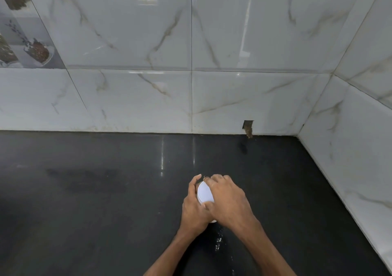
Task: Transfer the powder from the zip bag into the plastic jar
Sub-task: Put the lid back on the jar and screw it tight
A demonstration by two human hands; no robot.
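A plastic jar stands on the black countertop (95, 201), almost wholly covered by both hands. Only its round white lid (204, 192) and a sliver of its base show. My left hand (194, 208) wraps around the jar's left side. My right hand (228, 201) lies over the lid from the right, fingers curled around its rim. No zip bag is in view.
A few white specks of powder (218, 241) lie on the counter just in front of the jar. Marble-patterned wall tiles (191, 97) rise behind the counter and along its right side (350, 169). A small notch (248, 127) is cut in the tile at the counter's back edge.
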